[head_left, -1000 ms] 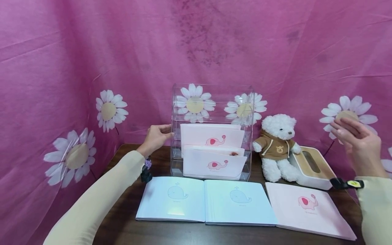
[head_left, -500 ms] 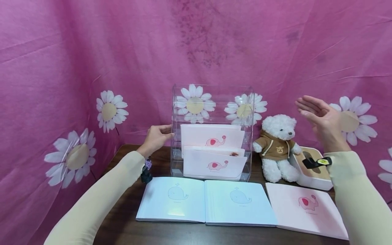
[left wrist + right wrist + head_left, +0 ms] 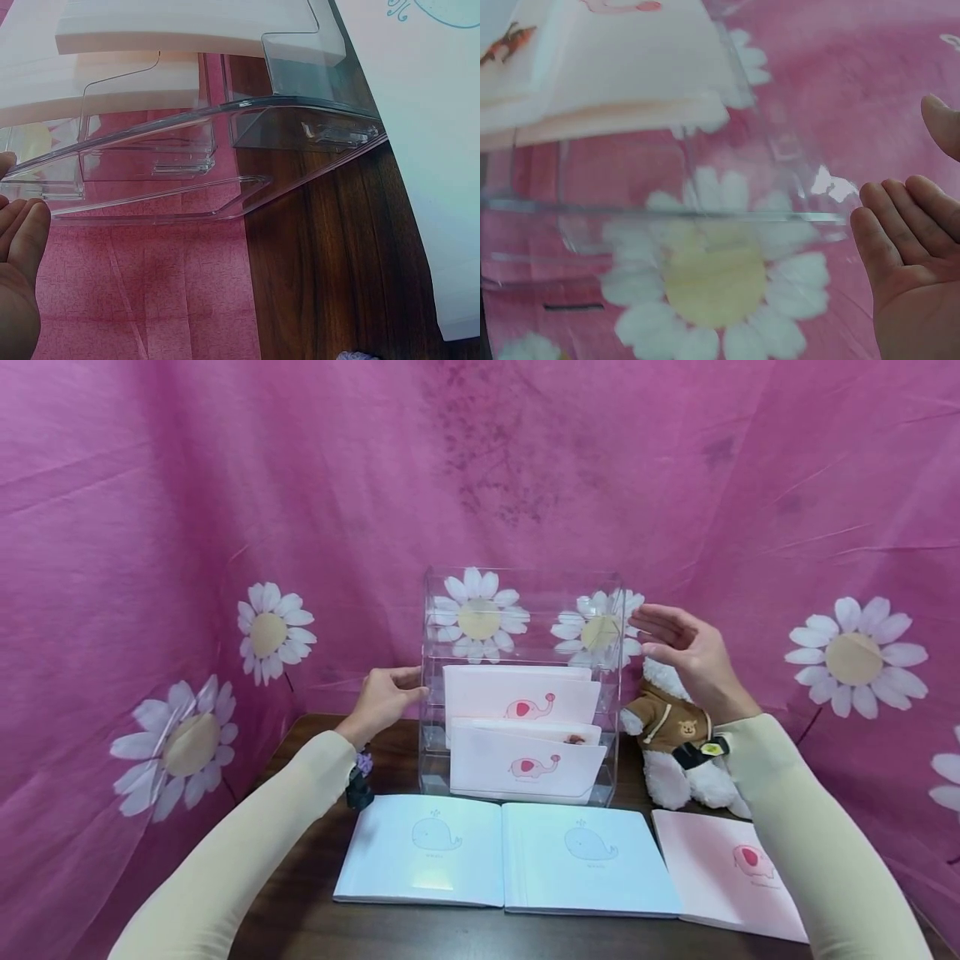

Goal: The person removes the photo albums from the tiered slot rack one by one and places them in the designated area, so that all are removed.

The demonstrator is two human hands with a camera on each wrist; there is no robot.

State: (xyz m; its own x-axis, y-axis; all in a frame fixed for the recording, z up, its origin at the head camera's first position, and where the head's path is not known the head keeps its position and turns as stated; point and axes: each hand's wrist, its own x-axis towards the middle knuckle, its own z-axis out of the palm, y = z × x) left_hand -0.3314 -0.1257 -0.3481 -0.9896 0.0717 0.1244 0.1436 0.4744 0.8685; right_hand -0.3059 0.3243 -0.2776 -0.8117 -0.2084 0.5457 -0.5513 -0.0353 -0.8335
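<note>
A clear acrylic display rack (image 3: 525, 647) stands on the table, with pink elephant-cover booklets (image 3: 527, 772) upright in its lower tiers. At the rack's left side my left hand (image 3: 380, 702) pinches the panel's edge; in the left wrist view that edge passes between thumb and fingers (image 3: 26, 232). My right hand (image 3: 693, 656) is raised beside the rack's right side, in front of the teddy bear's head, fingers extended and holding nothing. In the right wrist view its fingertips come close to the rack's edge; contact cannot be told.
Before the rack lie two blue whale booklets (image 3: 420, 852) (image 3: 592, 860) and a pink elephant booklet (image 3: 727, 868), partly behind my right sleeve. A white teddy bear (image 3: 678, 727) in a brown hoodie sits right of the rack. Pink flowered cloth (image 3: 360, 485) hangs behind.
My right hand has moved left, from the far right across the teddy bear to the rack's right side. Its arm now covers the white, wood-topped box. My left hand stays in place.
</note>
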